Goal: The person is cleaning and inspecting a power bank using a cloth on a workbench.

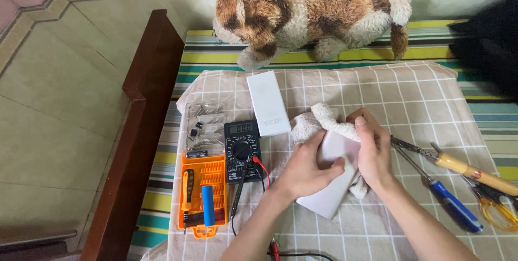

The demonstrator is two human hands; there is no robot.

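Both hands are on the white slab [330,185] in the middle of the checked cloth [410,93] on the bed. The left hand [305,169] is clamped over the slab's near edge, and the right hand [372,150] is pinching a fluffy rag [318,120] against its top end. Looks like a wipe-down about midway, since the rag covers only the upper part and the lower face is bare (can't tell if that part is clean). A second white slab [268,103] lies untouched just behind. The multimeter [242,150] sits to the left with its leads loose, next to the orange bit case [203,192]. Screwdrivers [450,204] and scissors [496,209] lie off to the right, unused. A plush dog [313,12] watches from the back.
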